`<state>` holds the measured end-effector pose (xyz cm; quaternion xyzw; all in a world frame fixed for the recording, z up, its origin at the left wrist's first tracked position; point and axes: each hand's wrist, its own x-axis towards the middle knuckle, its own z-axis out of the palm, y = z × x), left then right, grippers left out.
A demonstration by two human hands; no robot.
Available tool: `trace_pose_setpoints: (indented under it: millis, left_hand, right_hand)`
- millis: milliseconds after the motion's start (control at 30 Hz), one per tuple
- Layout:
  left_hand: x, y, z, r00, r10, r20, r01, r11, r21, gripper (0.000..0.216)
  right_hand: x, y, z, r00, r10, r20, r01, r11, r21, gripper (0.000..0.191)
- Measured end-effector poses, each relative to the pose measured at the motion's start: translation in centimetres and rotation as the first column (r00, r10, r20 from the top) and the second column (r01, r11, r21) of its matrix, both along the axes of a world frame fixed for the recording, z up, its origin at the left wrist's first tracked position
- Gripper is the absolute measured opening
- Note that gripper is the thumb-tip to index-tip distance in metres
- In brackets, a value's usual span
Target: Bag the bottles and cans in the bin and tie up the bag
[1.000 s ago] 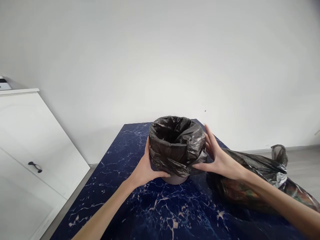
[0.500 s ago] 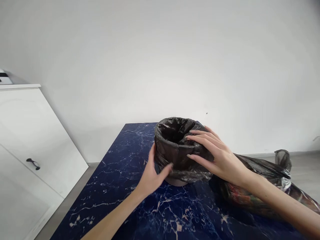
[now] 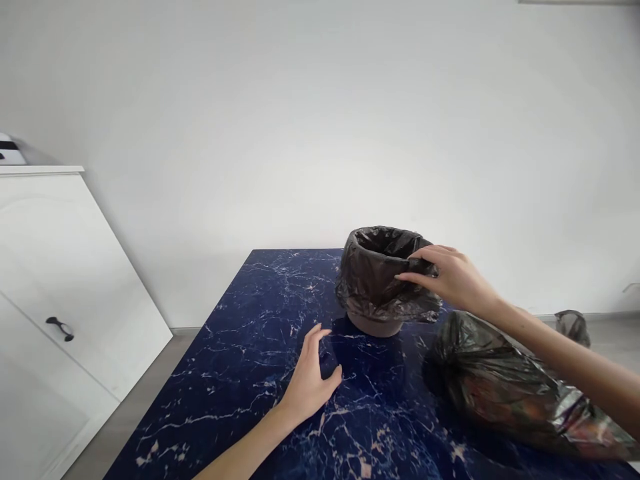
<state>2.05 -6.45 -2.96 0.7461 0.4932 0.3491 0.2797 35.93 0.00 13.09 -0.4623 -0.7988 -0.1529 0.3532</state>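
A small round bin (image 3: 374, 327) stands toward the far edge of the table, lined with a black trash bag (image 3: 373, 283) whose edge is folded down over the rim. Only the bin's pale brownish base shows below the plastic. My right hand (image 3: 447, 273) grips the bag-covered rim at its right side, thumb outside and fingers over the edge. Nearer to me, my left hand (image 3: 311, 380) hovers above the tabletop, apart from the bin, its thumb and fingers curved apart with nothing between them.
Beneath everything is a dark blue marble-patterned table (image 3: 240, 373). On its right lies a filled black plastic bag (image 3: 520, 393), with reddish contents showing through. A white cabinet (image 3: 75, 267) stands at left, and a white wall (image 3: 300, 133) rises behind.
The lined bin has shifted to the right and farther away. My left hand has let go of its side and come down nearer to me, while my right hand now pinches the rim.
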Motion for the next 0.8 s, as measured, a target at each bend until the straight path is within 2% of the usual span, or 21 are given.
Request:
trace_pose_setpoints:
  millis: [100,233,300,367,433,500,567,633,733,800]
  left_hand:
    - [0.1,-0.2,-0.1,0.999,-0.022,-0.04,0.024,0.999,0.045,0.054]
    - [0.1,-0.2,-0.4,0.996,-0.049,-0.069,0.055,0.995,0.086,0.048]
    - [0.1,-0.2,-0.6,0.997,-0.056,-0.058,0.063,0.99,0.124,0.048]
    - [0.1,-0.3,-0.8,0.998,-0.055,-0.042,0.061,0.988,0.145,0.048]
    - [0.1,-0.4,-0.7,0.998,-0.049,-0.031,0.052,0.989,0.14,0.044]
    - [0.2,-0.3,-0.4,0.999,-0.044,-0.011,0.045,0.992,0.122,0.038]
    - [0.5,0.3,-0.1,0.999,-0.042,0.03,0.038,0.993,0.116,0.031]
    - [0.8,1.5,0.1,0.997,-0.043,0.07,0.034,0.992,0.124,0.029]
    - [1.1,4.0,0.1,0.994,-0.038,0.105,0.026,0.992,0.12,0.026]
    - [1.1,5.3,0.0,0.992,-0.035,0.125,0.021,0.994,0.105,0.021]
  right_hand:
    - [2.4,1.9,-0.3,0.989,-0.146,0.002,0.146,0.988,-0.055,0.062]
    - [5.7,3.6,-0.6,0.942,-0.335,0.013,0.334,0.935,-0.119,0.062]
    - [6.6,3.7,-0.6,0.929,-0.369,0.041,0.371,0.921,-0.119,0.065]
    - [6.2,3.1,-0.6,0.93,-0.366,0.02,0.367,0.929,-0.046,0.067]
    - [4.4,1.7,-1.1,0.948,-0.315,-0.05,0.318,0.945,0.075,0.068]
    - [1.4,-0.4,-2.5,0.984,-0.163,-0.067,0.17,0.978,0.117,0.055]
    - [-2.4,-2.4,-5.0,0.997,0.0,-0.08,0.001,1.0,0.018,0.045]
    - [-6.2,-3.8,-8.5,0.981,0.112,-0.159,-0.137,0.978,-0.159,0.044]
    - [-11.1,-4.0,-13.8,0.94,0.192,-0.281,-0.291,0.881,-0.374,0.046]
    - [-13.5,-3.4,-16.4,0.912,0.196,-0.36,-0.353,0.821,-0.448,0.048]
